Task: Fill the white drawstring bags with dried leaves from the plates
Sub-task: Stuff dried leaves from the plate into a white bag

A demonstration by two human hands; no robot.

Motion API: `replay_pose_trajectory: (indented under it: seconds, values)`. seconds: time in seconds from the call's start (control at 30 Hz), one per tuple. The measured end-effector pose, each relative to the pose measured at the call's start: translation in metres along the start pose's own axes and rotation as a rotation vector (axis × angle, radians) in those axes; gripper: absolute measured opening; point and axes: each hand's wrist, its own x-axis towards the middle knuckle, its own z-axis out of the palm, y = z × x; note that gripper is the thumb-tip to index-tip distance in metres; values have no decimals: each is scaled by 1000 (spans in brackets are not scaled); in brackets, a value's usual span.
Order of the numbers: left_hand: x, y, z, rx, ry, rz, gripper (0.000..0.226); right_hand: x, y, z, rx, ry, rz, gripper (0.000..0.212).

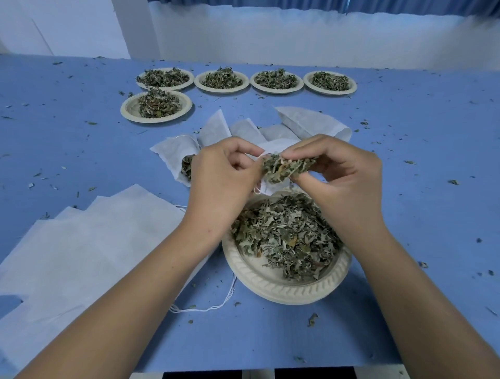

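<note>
A blue-covered table (81, 151) fills the frame, littered with leaf crumbs (453, 182). A white wall (270, 40) runs along the top, with a strip of blue curtain (243, 2) at the upper edge.

In the lower left lies a stack of flat bags (81, 243), fanned and overlapping, with loose white strings (216, 305) trailing from its right edge. At left of centre a part-filled bag (170, 151) lies open with leaves showing in its mouth. In the upper centre one front plate (130, 108) sits before a row of four far plates (221, 90), each heaped with leaves. More white bags (311, 121) lie crumpled behind the hands. In the lower centre the near plate (270, 286) carries a loose pile of dried leaves (286, 238).

Both forearms reach up from the bottom edge and meet above the near plate. The left hand (221, 173) has its fingers curled, its grip closed on the held bag (270, 147), whose white fabric shows only in scraps between the hands. The right hand (338, 173) bends at the wrist, its grip pinching a clump of leaves (284, 167) at the bag's mouth.
</note>
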Motion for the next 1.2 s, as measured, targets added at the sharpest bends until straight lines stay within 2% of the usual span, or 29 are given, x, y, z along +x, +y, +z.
replay_pose_trajectory:
  seconds: [0.17, 0.33, 0.5, 0.73, 0.87, 0.93, 1.03, 1.2]
  values:
    - [-2, 1, 1, -102, 34, 19, 20, -1, 8, 3, -189, 45, 54, 30]
    - [-4, 1, 2, -133, -40, 36, 13, -5, 11, 6, -439, -26, -139, 22]
    - [-3, 0, 3, -68, 13, 104, 13, -3, 7, 4, -368, -41, -250, 23]
    - [-8, 0, 8, -91, -72, 114, 12, -3, 14, 6, -510, -88, -219, 23]
    - [-5, 0, 4, -120, -11, 86, 11, 1, 9, 1, -239, -122, -58, 29]
    - [-2, 0, 1, -133, 32, 71, 13, 1, 6, 0, -123, -99, -27, 23]
    - [-2, 3, 0, -191, 40, 59, 15, -2, 6, 3, -217, -59, -155, 6]
    - [-5, 5, 2, -292, -39, 64, 17, -4, 11, 8, -349, -146, -219, 10]
